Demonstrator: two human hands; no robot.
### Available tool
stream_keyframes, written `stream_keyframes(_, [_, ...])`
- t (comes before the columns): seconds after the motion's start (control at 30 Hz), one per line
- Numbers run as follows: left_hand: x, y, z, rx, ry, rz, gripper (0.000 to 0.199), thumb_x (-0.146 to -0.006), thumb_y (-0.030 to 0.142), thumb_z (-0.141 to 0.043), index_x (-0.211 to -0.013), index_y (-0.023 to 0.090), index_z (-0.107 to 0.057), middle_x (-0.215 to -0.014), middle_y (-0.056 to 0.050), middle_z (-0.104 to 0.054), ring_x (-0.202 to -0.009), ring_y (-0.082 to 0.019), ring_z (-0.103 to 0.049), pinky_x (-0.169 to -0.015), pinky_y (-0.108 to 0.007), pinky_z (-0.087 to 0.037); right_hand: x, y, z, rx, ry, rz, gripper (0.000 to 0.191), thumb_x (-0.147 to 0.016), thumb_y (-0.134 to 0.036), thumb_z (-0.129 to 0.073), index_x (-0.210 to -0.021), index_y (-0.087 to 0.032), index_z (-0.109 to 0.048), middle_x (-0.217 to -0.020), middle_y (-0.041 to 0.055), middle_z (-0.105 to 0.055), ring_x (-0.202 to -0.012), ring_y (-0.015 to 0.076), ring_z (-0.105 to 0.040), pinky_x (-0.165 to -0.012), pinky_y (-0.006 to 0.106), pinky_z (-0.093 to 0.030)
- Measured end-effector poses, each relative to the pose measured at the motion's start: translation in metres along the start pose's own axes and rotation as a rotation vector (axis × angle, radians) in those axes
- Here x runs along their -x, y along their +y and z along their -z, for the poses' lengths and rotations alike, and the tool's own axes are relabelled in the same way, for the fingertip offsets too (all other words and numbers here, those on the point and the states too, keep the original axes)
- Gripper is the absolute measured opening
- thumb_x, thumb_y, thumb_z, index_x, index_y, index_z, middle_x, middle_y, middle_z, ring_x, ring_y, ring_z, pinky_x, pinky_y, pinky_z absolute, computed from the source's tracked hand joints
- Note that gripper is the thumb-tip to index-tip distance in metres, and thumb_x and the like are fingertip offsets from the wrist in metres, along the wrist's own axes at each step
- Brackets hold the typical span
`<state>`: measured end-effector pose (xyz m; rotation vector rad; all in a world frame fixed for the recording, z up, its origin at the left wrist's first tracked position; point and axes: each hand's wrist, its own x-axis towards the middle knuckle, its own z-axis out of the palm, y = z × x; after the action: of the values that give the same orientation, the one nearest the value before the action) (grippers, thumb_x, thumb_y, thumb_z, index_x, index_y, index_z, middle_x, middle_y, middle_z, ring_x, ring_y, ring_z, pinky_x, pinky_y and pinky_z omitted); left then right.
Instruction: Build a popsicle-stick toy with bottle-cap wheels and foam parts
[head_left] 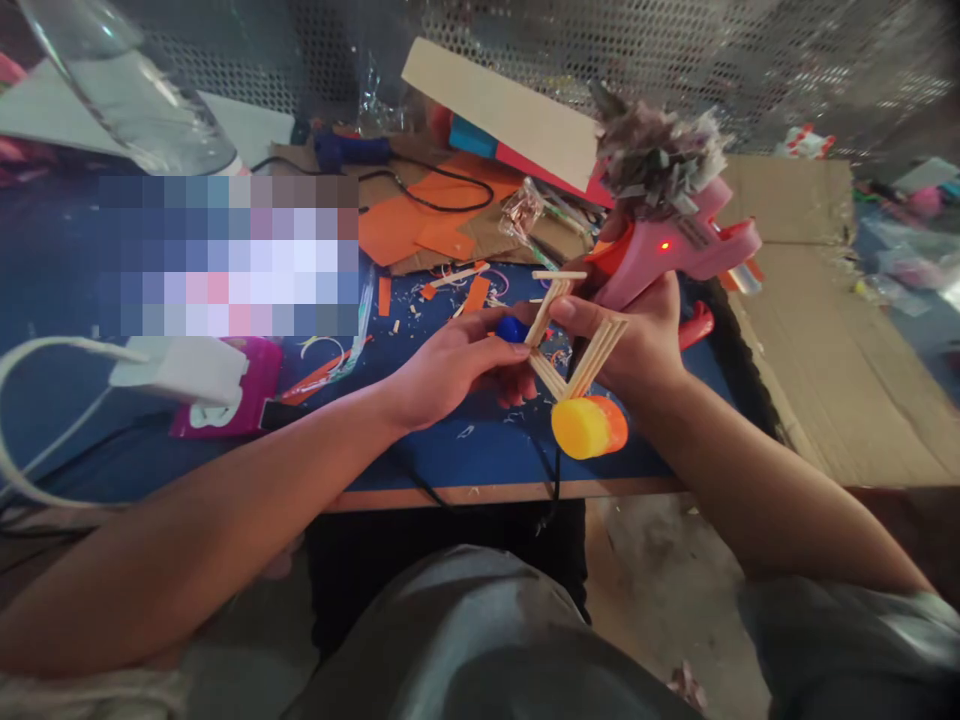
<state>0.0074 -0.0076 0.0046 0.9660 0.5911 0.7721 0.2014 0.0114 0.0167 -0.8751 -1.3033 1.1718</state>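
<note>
My left hand [457,365] pinches one corner of a small frame of thin wooden sticks [596,358], above the desk. A blue round piece [512,329] sits by its fingers at that corner. On the frame's near end is a yellow and orange round cap [585,427]. My right hand [645,335] is closed around a pink hot glue gun [652,255] with a small red light on. Its thumb reaches across to the stick frame. The glue gun's nozzle is hidden. A grey shredded bundle [664,160] shows at the gun's upper end.
Orange paper [427,215], scraps and stick bits lie on the blue desk [420,465]. A clear bottle [142,95] and a white plug [187,368] in a magenta power strip [259,385] are on the left. Cardboard [847,360] covers the right side. Black cables cross the desk.
</note>
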Motion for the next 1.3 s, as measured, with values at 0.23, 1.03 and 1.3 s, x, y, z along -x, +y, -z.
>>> stream_keyframes(0.23, [0.001,0.002,-0.004,-0.088,0.003,-0.024,0.026,-0.085,0.029,-0.08,-0.103,0.013,-0.069,-0.076,-0.004,-0.077,-0.065,-0.014,-0.07,-0.064,-0.028,-0.055,0.008,-0.009,-0.006,0.001,0.006,-0.008,0.051,-0.065,-0.042,-0.106,-0.092,-0.031,-0.063,-0.081,-0.0039,-0.07,-0.07,0.0186,-0.068,-0.066,0.038,-0.064])
stream_keyframes(1.03, [0.004,-0.002,-0.008,-0.08,0.012,-0.097,0.02,-0.089,0.031,-0.079,-0.093,0.02,-0.062,-0.075,0.003,-0.064,-0.068,-0.011,-0.062,-0.067,-0.027,-0.051,0.016,-0.009,-0.009,0.105,-0.047,0.064,0.042,-0.071,-0.048,-0.103,-0.089,-0.031,-0.069,-0.081,-0.0017,-0.073,-0.076,0.0252,-0.076,-0.08,0.049,-0.07])
stream_keyframes(1.3, [0.002,-0.003,-0.009,-0.024,0.048,-0.077,0.02,-0.081,0.025,-0.076,-0.09,0.02,-0.059,-0.071,0.004,-0.062,-0.063,-0.012,-0.06,-0.062,-0.027,-0.049,0.019,-0.011,-0.013,0.147,-0.017,0.12,0.044,-0.071,-0.043,-0.104,-0.09,-0.029,-0.066,-0.084,-0.0029,-0.077,-0.077,0.0205,-0.075,-0.083,0.042,-0.069])
